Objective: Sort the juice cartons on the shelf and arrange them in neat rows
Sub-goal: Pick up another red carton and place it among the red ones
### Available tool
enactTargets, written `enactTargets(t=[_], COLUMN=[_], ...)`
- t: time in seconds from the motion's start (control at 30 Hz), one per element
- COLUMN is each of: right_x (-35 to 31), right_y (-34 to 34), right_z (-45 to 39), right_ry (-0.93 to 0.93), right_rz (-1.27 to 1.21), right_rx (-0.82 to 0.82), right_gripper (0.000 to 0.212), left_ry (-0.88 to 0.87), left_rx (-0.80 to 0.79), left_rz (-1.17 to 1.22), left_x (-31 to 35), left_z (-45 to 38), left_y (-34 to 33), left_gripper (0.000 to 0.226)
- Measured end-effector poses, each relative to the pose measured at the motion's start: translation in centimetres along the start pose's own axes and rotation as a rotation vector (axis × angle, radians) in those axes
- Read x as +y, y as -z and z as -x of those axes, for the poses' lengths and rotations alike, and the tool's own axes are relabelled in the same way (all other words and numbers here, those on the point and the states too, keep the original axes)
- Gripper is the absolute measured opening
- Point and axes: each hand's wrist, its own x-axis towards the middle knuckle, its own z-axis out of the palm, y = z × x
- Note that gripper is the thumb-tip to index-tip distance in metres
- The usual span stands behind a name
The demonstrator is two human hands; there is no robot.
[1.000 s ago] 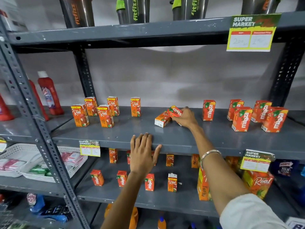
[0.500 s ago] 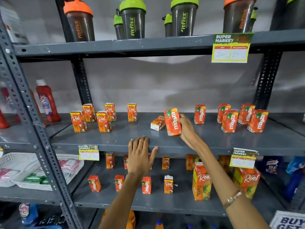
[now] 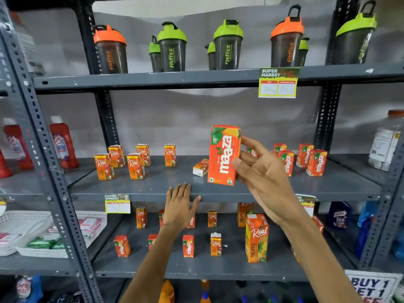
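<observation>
clearly the sorting step is in hand — the right hand [image 3: 262,178] grasps an orange-red cardboard maaza juice carton [image 3: 224,155], lifted clear above the grey metal middle shelf [image 3: 153,184], thumb on its face, fingers behind. the carton stands near upright, long axis vertical, label facing the camera. the left hand [image 3: 178,206] lies flat and released on the shelf edge. next, probably — carry it right to the upright maaza carton group [image 3: 301,159] and set it in line.

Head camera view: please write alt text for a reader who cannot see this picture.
The right hand holds a Maaza carton upright in front of a grey middle shelf, while the left hand rests flat on the shelf's front edge. Real cartons stand at the left, Maaza cartons at the right, and one carton lies on its side.
</observation>
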Motion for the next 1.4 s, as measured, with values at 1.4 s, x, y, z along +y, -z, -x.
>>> enactTargets(t=[1.4], right_x=[17.7], right_y=[16.3], right_z=[-10.3], right_ry=[-0.290], right_rz=[0.762], right_rx=[0.455], right_gripper=[0.068], left_ry=[0.013], left_rx=[0.068], left_rz=[0.088], left_x=[-0.4], left_z=[0.1], left_y=[-0.6], left_gripper=[0.074])
